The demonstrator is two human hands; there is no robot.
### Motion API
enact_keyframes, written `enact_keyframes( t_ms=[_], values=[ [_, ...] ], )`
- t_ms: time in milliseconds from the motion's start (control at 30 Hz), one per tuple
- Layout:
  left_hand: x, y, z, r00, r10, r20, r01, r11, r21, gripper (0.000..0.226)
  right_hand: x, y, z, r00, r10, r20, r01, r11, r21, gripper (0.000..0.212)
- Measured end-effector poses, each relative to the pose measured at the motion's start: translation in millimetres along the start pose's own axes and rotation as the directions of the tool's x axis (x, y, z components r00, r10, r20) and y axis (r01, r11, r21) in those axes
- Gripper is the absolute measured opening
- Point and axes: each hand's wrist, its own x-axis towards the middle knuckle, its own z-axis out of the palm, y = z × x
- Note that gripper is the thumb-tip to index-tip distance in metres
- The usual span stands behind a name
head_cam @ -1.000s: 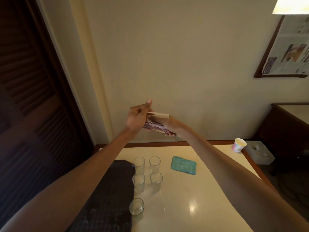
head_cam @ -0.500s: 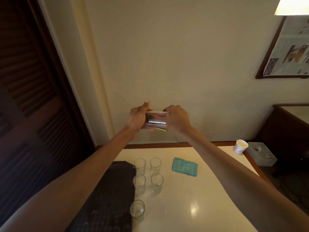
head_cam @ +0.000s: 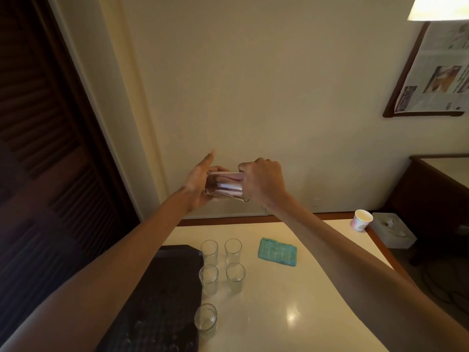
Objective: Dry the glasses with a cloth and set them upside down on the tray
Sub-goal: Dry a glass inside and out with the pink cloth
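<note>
I hold a clear glass (head_cam: 224, 186) on its side in the air, well above the table. My left hand (head_cam: 196, 184) cups its base end, thumb raised. My right hand (head_cam: 262, 181) grips its rim end, fingers curled over the opening. A folded teal cloth (head_cam: 278, 251) lies on the table, apart from both hands. Several more glasses stand upright on the table: two at the back (head_cam: 209, 251) (head_cam: 233, 249), two in the middle (head_cam: 208, 278) (head_cam: 235, 276), one nearer (head_cam: 205, 318). The dark tray (head_cam: 157, 301) lies to their left.
The cream table (head_cam: 291, 301) has a brown rim and stands against the wall. A paper cup (head_cam: 361, 220) sits at its far right corner. A dark louvred door is at the left, a second dark table at the right.
The glass has stayed held between both hands. My right hand turned from under the glass to over its rim end. Both hands sit slightly lower in view.
</note>
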Motion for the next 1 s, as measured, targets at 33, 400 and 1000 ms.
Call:
enact_keyframes(
  t_ms=[33, 400, 1000],
  values=[
    [-1, -1, 1, 1.000, 0.008, -0.025, -0.007, 0.999, 0.040, 0.065, 0, 1, 4, 1.000, 0.000, -0.008, 0.000, 1.000, 0.009, 0.007],
    [6, -12, 4, 0.901, 0.385, -0.198, -0.357, 0.920, 0.165, 0.056, 0, -4, 19, 0.820, 0.236, 0.521, -0.558, 0.529, 0.639, 0.042],
    [9, -13, 7, 0.897, 0.389, -0.209, -0.356, 0.917, 0.177, 0.057, 6, 3, 16, 0.805, 0.176, 0.567, -0.539, 0.616, 0.574, 0.043]
  ],
)
